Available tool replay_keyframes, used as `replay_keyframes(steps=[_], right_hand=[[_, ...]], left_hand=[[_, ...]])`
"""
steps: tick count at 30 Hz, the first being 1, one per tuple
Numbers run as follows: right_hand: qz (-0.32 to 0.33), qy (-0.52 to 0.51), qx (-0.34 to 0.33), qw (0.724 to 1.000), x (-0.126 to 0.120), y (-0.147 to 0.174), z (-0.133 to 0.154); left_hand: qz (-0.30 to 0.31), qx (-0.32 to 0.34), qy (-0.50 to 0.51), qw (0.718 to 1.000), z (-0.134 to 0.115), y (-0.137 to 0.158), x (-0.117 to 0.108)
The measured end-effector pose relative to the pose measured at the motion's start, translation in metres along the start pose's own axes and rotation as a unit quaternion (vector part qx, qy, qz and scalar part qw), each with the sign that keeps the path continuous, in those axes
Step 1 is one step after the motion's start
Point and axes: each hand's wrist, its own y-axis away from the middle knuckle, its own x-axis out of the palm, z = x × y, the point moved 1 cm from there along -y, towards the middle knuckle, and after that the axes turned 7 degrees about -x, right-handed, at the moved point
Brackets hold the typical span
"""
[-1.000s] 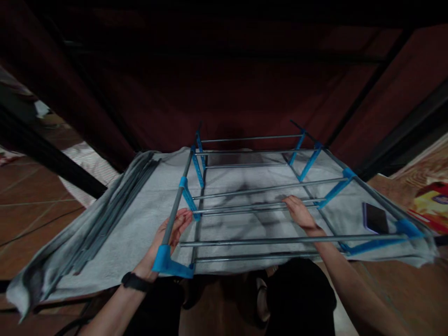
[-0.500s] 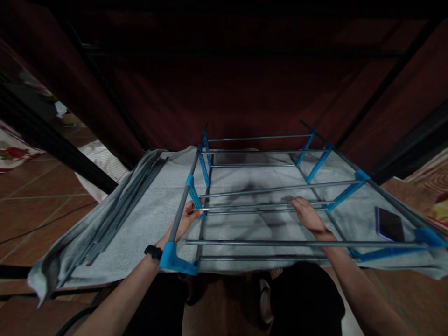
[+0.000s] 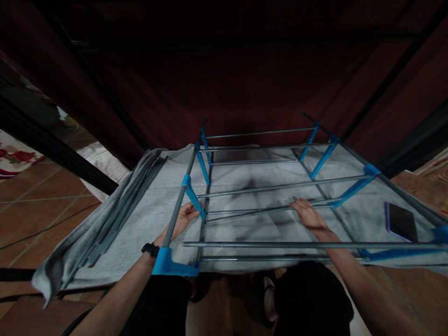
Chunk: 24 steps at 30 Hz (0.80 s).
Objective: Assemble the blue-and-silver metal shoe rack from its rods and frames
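Observation:
A frame of grey metal tubes joined by blue plastic brackets lies in front of me. My left hand (image 3: 187, 217) is at its left side, fingers closed at a blue bracket (image 3: 194, 198); the fingertips are partly hidden behind it. My right hand (image 3: 306, 214) pinches a thin metal tube (image 3: 252, 213) near its right part. This tube slants, its left end low beside the left bracket and its right end near a right blue bracket (image 3: 353, 189). A thicker front tube (image 3: 259, 244) passes over my right forearm, its left end apart from the blue corner piece (image 3: 171, 266).
Several loose grey tubes (image 3: 129, 205) lie in a bundle on the left of the grey cloth (image 3: 157, 210). A phone (image 3: 401, 221) rests at the right, within the frame's side. Dark red fabric (image 3: 245, 88) hangs behind, with black posts (image 3: 63, 149) beside it.
The thin tube's left end has dropped toward me and left my left fingers, so the tube now slants. My left hand has shifted slightly, against the bracket. The right hand keeps its hold.

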Motion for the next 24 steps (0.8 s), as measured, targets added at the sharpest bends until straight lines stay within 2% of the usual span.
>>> replay_keyframes(steps=[5, 11, 15, 21, 24], right_hand=[[0.006, 0.009, 0.021, 1.0, 0.0, -0.005, 0.007], [0.033, 0.005, 0.036, 0.999, -0.008, -0.023, 0.03], [0.057, 0.002, -0.004, 0.998, -0.002, -0.042, 0.051], [0.102, 0.023, -0.11, 0.988, 0.012, -0.076, 0.086], [0.124, 0.014, -0.117, 0.985, 0.012, -0.089, 0.094]], left_hand=[[-0.013, -0.026, -0.002, 1.0, 0.008, -0.001, 0.002], [-0.029, -0.035, -0.021, 0.999, 0.016, -0.008, -0.001], [-0.045, -0.026, -0.047, 0.998, 0.016, -0.011, 0.001], [-0.053, 0.006, -0.07, 0.996, 0.009, -0.007, 0.004], [-0.058, 0.012, -0.084, 0.995, 0.008, -0.006, 0.004]])
